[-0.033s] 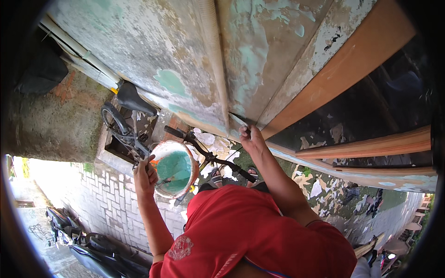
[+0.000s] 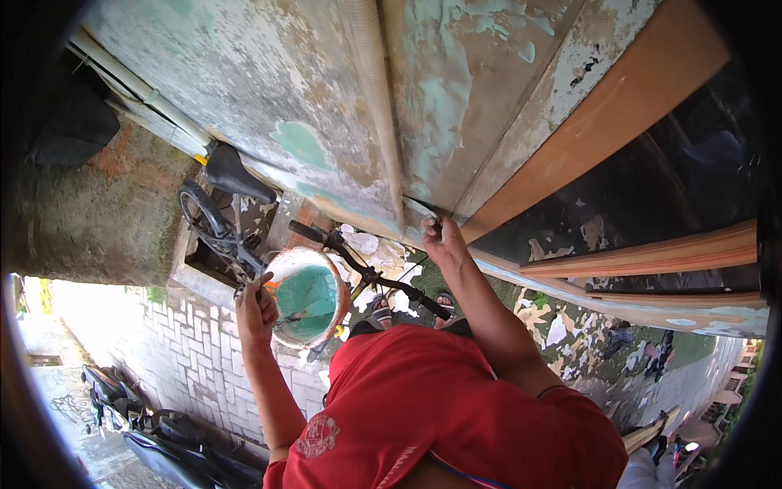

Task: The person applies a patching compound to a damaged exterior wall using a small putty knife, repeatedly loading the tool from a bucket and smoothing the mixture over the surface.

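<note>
My right hand [image 2: 441, 235] is closed around the handle of a scraper. Its flat blade [image 2: 419, 206] touches, or nearly touches, the wall beside a vertical pipe [image 2: 380, 106]. To the left, my left hand [image 2: 257, 308] has its fingers curled at the rim of a round bucket [image 2: 271, 265]; it seems to hold the bucket, though the exact grip is hidden. Teal paint or filler [image 2: 305, 289] coats the bucket's inside. A second thin-handled tool [image 2: 300, 314] lies across the bucket's near side, its blade end over the teal.
The wall [image 2: 285, 73] has peeling paint. An orange-brown window frame [image 2: 603, 122] runs along the right. A bicycle, with its saddle [image 2: 236, 173] and handlebar [image 2: 399, 287], stands by the wall behind the bucket. Paint flakes [image 2: 556, 330] litter the ground. Parked motorbikes [image 2: 175, 448] are at lower left.
The scraper blade has turned slightly, and my right hand has shifted a little with it. My left hand and the bucket look the same.
</note>
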Available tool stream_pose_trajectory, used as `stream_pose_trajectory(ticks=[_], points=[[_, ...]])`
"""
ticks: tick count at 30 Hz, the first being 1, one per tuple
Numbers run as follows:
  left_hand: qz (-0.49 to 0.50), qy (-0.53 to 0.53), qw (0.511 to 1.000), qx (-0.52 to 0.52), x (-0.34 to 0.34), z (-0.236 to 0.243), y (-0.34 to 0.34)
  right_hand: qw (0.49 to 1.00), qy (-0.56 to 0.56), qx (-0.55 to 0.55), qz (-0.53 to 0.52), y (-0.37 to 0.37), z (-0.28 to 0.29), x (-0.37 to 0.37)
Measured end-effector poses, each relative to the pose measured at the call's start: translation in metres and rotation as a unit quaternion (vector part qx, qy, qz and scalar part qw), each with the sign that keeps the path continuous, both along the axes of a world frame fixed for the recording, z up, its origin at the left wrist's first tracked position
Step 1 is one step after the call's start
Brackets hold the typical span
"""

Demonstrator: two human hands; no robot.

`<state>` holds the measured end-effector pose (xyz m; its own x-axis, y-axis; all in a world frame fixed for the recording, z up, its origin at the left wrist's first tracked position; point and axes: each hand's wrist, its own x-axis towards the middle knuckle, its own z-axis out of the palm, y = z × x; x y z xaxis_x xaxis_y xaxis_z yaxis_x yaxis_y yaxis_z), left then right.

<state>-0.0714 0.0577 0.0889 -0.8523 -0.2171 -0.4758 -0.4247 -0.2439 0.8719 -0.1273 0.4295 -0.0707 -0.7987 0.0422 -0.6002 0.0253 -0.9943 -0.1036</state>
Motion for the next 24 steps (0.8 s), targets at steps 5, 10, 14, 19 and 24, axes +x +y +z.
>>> stream_pose_trajectory(ticks=[5, 10, 14, 19, 24], points=[[0.0, -0.007, 1.0, -0.004, 0.004, 0.001, -0.006, 0.998, 0.055, -0.007, -0.027, 0.005, 0.003, 0.028], [-0.008, -0.009, 1.0, -0.008, 0.003, -0.002, -0.009, 1.0, -0.019, -0.013, -0.003, -0.007, 0.028, 0.024], [-0.009, -0.011, 1.0, -0.008, 0.001, -0.005, -0.006, 0.999, 0.035, -0.006, -0.012, 0.006, 0.014, 0.013], [-0.004, -0.011, 1.0, -0.002, 0.004, -0.012, -0.015, 1.0, -0.016, -0.001, 0.012, 0.008, 0.013, 0.046], [-0.007, -0.014, 1.0, 0.003, 0.001, -0.015, -0.014, 0.998, -0.053, 0.042, 0.017, -0.009, -0.006, 0.015]])
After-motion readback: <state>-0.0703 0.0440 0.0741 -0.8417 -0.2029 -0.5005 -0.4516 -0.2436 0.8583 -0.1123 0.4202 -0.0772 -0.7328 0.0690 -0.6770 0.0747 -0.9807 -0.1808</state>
